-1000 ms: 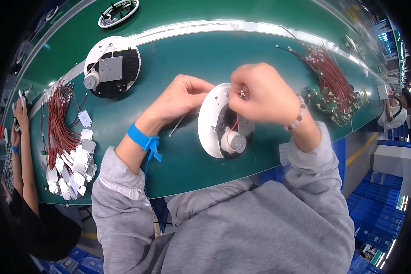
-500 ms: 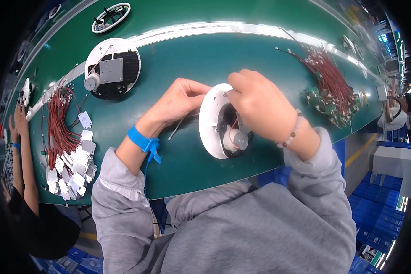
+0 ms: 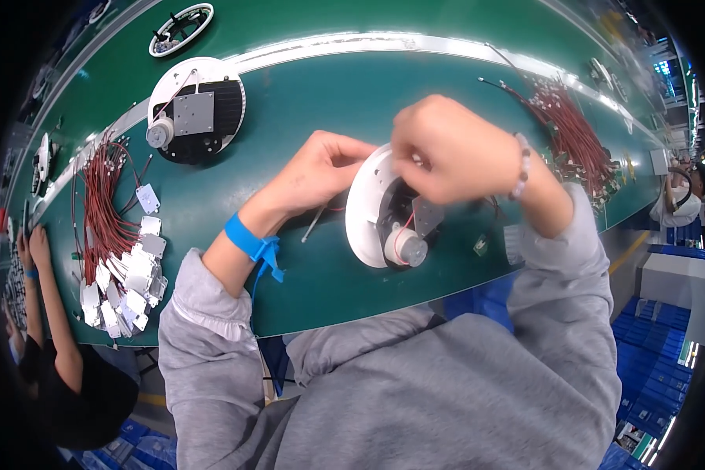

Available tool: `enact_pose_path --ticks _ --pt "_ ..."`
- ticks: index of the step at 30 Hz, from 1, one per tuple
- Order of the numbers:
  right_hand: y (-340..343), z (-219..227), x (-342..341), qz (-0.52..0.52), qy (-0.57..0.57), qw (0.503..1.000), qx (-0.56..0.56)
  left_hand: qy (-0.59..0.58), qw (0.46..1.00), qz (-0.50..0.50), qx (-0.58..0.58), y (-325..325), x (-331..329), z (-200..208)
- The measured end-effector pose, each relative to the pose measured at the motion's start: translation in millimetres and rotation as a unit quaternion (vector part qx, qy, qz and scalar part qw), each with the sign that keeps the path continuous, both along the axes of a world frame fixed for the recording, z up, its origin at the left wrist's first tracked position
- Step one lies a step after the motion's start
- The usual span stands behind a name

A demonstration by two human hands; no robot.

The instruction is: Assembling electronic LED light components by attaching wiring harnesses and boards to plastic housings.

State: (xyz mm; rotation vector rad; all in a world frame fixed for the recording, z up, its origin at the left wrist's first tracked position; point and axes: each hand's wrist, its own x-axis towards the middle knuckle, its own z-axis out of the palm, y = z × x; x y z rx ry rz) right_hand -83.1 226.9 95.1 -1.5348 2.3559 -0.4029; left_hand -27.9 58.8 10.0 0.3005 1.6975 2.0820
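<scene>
— So where is the white disc (image 3: 366,211)?
— Just right of centre in the frame, on the green tabletop (image 3: 305,102), tilted up on edge with its open side turned right. A grey plate (image 3: 427,215) and a small round motor (image 3: 406,249) with red wire sit inside it.
— And the hands?
— Left hand (image 3: 317,168) is at the disc's upper left rim, fingers curled against it. Right hand (image 3: 454,149) is above the disc's open side, its grip pressed together on something small at the top edge; I cannot tell what.
— Anything else nearby?
— A second disc (image 3: 196,110) lies flat at upper left, and a ring (image 3: 182,29) lies beyond it. A red wire bundle (image 3: 102,211) with white tags (image 3: 125,278) lies at left. More red wires (image 3: 576,141) lie at upper right. A blue band (image 3: 251,243) circles the left wrist. Another person's arm (image 3: 51,305) shows at the far left edge.
</scene>
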Motion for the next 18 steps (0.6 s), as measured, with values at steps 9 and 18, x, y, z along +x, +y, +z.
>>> enact_pose_path --ticks 9,18 --pt "16 -6 8 -0.034 0.015 0.994 -0.100 0.009 1.000 -0.011 0.024 6 -2 -2" --pt "6 1 13 0.065 0.199 0.976 -0.063 0.015 0.999 0.005 0.028 -1 -4 -3"
